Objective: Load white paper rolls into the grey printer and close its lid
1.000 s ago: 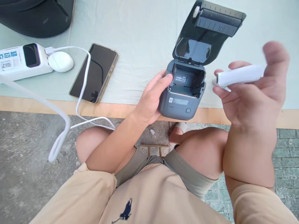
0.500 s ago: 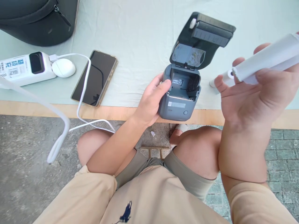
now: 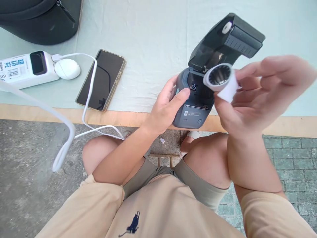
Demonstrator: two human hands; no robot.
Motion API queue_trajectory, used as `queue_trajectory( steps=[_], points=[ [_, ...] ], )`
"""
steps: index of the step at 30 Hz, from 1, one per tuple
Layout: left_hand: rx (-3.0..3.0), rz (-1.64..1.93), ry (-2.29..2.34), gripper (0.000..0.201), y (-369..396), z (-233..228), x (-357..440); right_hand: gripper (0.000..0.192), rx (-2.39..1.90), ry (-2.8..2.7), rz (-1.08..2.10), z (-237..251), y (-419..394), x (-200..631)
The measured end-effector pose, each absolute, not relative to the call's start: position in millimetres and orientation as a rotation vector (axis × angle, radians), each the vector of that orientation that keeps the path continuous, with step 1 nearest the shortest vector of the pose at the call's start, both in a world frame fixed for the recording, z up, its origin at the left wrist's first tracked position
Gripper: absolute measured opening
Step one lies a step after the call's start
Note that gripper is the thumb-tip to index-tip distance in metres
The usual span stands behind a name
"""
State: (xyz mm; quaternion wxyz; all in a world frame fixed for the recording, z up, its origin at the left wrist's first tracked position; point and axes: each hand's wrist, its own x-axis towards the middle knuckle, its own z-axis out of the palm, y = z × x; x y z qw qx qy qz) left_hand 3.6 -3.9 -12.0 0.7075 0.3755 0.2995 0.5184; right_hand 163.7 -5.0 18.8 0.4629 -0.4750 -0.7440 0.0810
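Observation:
A small dark grey printer [image 3: 192, 115] stands at the table's near edge with its lid [image 3: 226, 41] swung up and back, showing the empty paper bay. My left hand [image 3: 167, 107] grips the printer's left side, thumb on its front corner. My right hand [image 3: 257, 92] holds a white paper roll [image 3: 220, 79] just above and to the right of the open bay, the roll's hollow core turned toward me and a loose flap of paper hanging from it.
A black phone [image 3: 101, 79] lies screen up on the pale cloth [image 3: 153, 39]. Left of it a white power bank [image 3: 24, 67] and white plug [image 3: 67, 68] feed a white cable [image 3: 66, 122] that droops over the wooden table edge [image 3: 49, 114]. A black bag [image 3: 39, 18] sits far left.
My right hand has turned the paper roll from sideways to end-on and brought it left toward the printer's open bay. The printer has swivelled slightly under my left hand.

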Motion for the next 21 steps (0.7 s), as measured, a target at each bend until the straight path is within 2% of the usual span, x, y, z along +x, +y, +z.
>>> queue_trajectory(
  steps=[4,9,12,18,21],
  points=[
    [0.84,1.153,0.665,0.03,-3.8,-11.4,4.1,0.048,-1.221,-1.989,0.158,19.5,-4.2,163.2],
    [0.855,1.155,0.656,0.03,-4.7,-11.1,4.0,0.017,-1.188,-2.115,0.023,21.6,-3.7,164.0],
    [0.881,1.178,0.646,0.033,-3.6,-14.6,3.3,0.011,-1.097,-2.126,-0.061,22.3,-5.3,164.1],
    [1.05,1.181,0.669,0.064,4.2,-26.6,3.3,0.007,-0.904,-2.321,0.041,22.4,-7.9,164.7],
    [1.087,1.166,0.737,0.068,5.8,-28.4,4.5,0.013,-0.929,-2.076,0.071,19.6,-3.2,168.6]
  ],
)
